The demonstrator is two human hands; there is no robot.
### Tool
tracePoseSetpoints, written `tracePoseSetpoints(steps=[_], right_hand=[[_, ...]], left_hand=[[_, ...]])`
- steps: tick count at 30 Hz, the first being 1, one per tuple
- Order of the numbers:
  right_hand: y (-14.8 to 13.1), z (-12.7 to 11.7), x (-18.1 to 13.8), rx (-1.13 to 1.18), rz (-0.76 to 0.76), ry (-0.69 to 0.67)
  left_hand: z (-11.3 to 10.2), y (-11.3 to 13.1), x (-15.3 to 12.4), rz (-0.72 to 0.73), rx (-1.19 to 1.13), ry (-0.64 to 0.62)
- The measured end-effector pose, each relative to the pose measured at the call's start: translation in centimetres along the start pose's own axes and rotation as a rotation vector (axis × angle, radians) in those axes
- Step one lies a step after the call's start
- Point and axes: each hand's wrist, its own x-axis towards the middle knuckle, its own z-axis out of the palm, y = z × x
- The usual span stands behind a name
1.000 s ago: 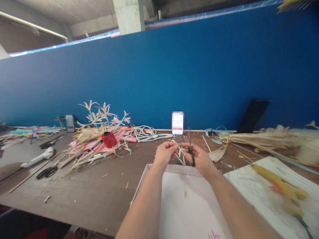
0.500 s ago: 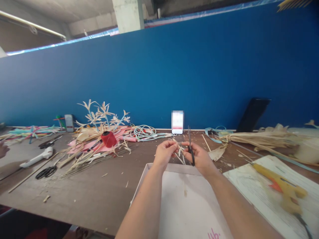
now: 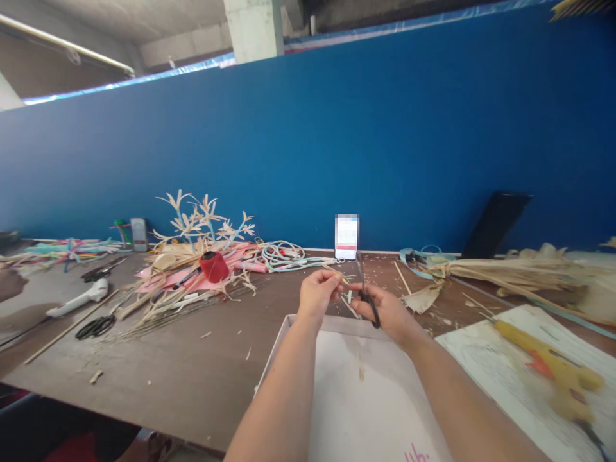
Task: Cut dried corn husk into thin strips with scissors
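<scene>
My left hand (image 3: 319,294) is closed in a pinch on a thin pale strip, which looks like dried plant husk or straw. Just to its right, my right hand (image 3: 380,307) grips black-handled scissors (image 3: 369,304), their blades pointing up and away from me. The two hands are close together above the far edge of a white box lid (image 3: 370,385). Several cut strips (image 3: 353,307) lie on the table below and between the hands. How far the scissor blades are apart is hard to make out.
A phone (image 3: 347,236) stands against the blue partition (image 3: 308,147). On the left are husk flowers (image 3: 206,212), a red thread spool (image 3: 214,265), black scissors (image 3: 95,326) and a white glue gun (image 3: 79,300). Right, a yellow glue gun (image 3: 548,359) rests on paper. Another person's hand (image 3: 12,284) shows far left.
My right hand has turned the scissors slightly, lowering the blades toward the left hand. The whole view has shifted a little, so things appear further right.
</scene>
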Motion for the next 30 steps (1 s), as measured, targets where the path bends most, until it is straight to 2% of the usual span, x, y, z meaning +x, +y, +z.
tracePoseSetpoints(steps=[3, 8, 15, 30], right_hand=[[-0.28, 0.10, -0.36, -0.069, 0.025, -0.082], [-0.30, 0.38, -0.58, -0.102, 0.077, -0.143], [-0.03, 0.54, -0.48, -0.113, 0.084, -0.123], [-0.15, 0.48, -0.34, -0.197, 0.073, -0.127]], left_hand=[[-0.06, 0.00, 0.06, 0.045, -0.041, 0.039], [-0.18, -0.21, 0.27, 0.087, -0.122, 0.060], [-0.27, -0.08, 0.33, 0.081, -0.206, 0.071], [-0.14, 0.09, 0.24, 0.064, -0.185, 0.067]])
